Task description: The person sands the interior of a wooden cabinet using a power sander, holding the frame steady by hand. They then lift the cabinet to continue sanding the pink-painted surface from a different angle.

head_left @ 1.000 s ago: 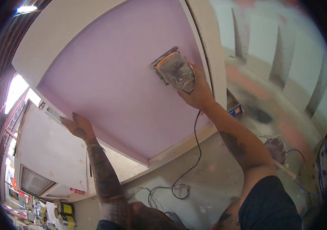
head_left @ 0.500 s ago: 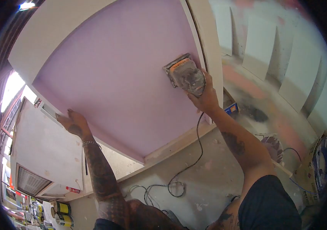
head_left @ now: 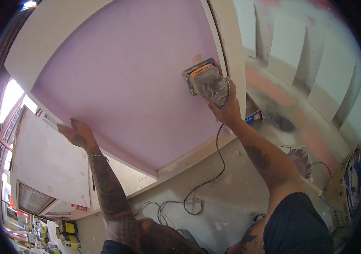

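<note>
A dusty electric sander (head_left: pixel 209 82) with an orange band lies with its square pad against a purple panel (head_left: pixel 134 80). My right hand (head_left: pixel 228 106) is wrapped round its body, near the panel's right side. My left hand (head_left: pixel 79 134) grips the raised pale rim (head_left: pixel 117 154) on the left side of the panel, fingers bent over it. A small tan patch (head_left: pixel 197 58) shows on the purple surface just above the pad. The sander's dark cord (head_left: pixel 220 154) hangs from below my right hand to the floor, where it loops.
Pale boards (head_left: pixel 286 48) lean along the wall at right. A blue box (head_left: pixel 253 117) sits beside the panel's right edge. Paint cans (head_left: pixel 67 227) stand at lower left, near a white cabinet (head_left: pixel 51 161). A cardboard box (head_left: pixel 339 190) is at far right.
The sander and my right hand have shifted slightly right across the panel, and the tan patch above the pad has come into view. My left hand keeps its hold on the rim.
</note>
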The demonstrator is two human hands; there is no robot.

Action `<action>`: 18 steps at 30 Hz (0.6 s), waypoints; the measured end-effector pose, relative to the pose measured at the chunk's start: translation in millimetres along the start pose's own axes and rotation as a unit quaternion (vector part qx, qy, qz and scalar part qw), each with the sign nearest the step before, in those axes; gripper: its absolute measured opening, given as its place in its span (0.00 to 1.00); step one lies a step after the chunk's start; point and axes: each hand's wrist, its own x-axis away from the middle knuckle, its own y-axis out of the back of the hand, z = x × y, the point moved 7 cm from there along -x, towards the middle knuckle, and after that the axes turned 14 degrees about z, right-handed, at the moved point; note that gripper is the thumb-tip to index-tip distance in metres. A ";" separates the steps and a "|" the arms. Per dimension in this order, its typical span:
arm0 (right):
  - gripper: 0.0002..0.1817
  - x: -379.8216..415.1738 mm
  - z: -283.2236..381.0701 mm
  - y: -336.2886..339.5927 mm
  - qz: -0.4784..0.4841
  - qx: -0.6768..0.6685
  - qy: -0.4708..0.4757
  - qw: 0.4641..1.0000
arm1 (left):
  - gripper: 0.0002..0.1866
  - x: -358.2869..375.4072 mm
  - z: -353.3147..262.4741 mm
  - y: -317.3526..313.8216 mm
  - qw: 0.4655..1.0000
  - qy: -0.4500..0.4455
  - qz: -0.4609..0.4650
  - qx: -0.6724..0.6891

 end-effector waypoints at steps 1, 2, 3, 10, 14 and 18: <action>0.54 0.4 1.7 0.6 -0.006 -0.005 0.022 1.000 | 0.30 -0.5 1.7 -0.5 1.000 0.000 0.001 0.000; 0.55 1.0 3.6 1.4 -0.012 -0.011 0.044 0.999 | 0.30 -1.1 4.3 -0.9 1.000 0.003 0.000 0.017; 0.55 0.6 4.1 1.6 -0.012 -0.011 0.043 0.999 | 0.30 -1.4 5.5 -1.2 0.999 0.005 -0.001 0.034; 0.55 -11.6 15.2 7.0 -0.028 -0.001 0.073 0.997 | 0.29 -5.1 22.8 -4.9 0.999 -0.044 -0.016 0.020; 0.54 -22.4 39.3 17.4 -0.050 0.055 0.109 0.991 | 0.28 -2.7 8.7 -2.1 0.996 0.010 0.011 0.085; 0.54 -33.9 38.5 17.9 -0.050 0.009 0.088 0.995 | 0.29 -1.1 -2.9 1.1 0.998 0.051 0.011 -0.039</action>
